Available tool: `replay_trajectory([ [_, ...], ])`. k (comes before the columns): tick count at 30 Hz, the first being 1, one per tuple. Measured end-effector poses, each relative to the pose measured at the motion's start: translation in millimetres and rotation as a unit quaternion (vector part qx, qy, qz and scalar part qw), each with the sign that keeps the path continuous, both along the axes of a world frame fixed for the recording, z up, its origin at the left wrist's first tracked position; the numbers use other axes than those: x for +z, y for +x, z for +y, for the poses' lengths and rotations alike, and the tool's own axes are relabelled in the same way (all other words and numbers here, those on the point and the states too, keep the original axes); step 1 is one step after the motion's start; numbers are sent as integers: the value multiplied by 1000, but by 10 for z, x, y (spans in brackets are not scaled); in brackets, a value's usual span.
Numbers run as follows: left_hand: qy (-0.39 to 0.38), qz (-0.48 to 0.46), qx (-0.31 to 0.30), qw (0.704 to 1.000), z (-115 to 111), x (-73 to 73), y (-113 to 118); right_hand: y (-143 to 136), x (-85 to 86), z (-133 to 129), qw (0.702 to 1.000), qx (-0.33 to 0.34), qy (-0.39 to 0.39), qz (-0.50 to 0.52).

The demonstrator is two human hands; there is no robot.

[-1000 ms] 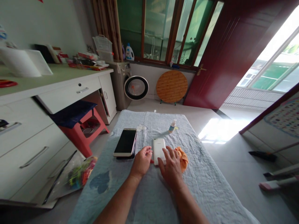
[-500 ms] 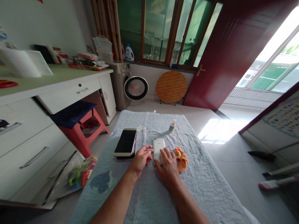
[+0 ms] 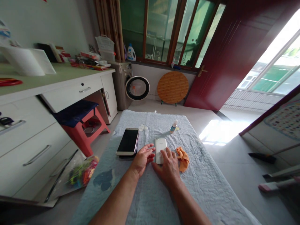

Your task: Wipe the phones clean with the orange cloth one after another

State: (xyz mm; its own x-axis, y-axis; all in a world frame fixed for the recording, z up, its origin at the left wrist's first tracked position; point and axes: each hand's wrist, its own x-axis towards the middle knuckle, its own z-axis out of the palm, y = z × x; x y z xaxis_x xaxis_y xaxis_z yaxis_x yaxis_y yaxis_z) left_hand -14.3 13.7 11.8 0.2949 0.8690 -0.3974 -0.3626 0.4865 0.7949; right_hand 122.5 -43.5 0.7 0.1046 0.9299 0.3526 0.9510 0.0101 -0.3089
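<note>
A white smartphone (image 3: 161,144) lies back side up on the quilted cloth. My right hand (image 3: 169,165) rests over its lower right part, fingers bent loosely and thumb spread out below the phone's bottom edge. Beside the phone's left edge is my left hand (image 3: 142,158), palm turned inward, fingers apart and nothing in it. To the left, a gold-framed phone (image 3: 128,141) lies screen up on top of something dark, probably another phone. A crumpled orange cloth (image 3: 183,160) sits just right of my right hand. Farther back stands a small spray bottle (image 3: 173,127).
A light blue quilted cloth (image 3: 145,200) covers the table. On the left are a white desk (image 3: 67,95) and a red stool (image 3: 90,131) with a dark cushion. Behind, a washing machine's round door (image 3: 137,88) hangs open near a round wooden tabletop (image 3: 172,87).
My left hand's fingers have spread wider beside the phone. My right thumb has slid from the phone's lower end to just below its corner. The view has shifted slightly.
</note>
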Motion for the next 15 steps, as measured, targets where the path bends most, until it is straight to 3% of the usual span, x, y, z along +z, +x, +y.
replay_trajectory([
  [8,11,-9,-7,1000,16,-29,-13,11,-7,11,999,-6,24,21],
  [15,122,54,-15,991,-13,-46,60,65,18,6,996,-26,36,81],
])
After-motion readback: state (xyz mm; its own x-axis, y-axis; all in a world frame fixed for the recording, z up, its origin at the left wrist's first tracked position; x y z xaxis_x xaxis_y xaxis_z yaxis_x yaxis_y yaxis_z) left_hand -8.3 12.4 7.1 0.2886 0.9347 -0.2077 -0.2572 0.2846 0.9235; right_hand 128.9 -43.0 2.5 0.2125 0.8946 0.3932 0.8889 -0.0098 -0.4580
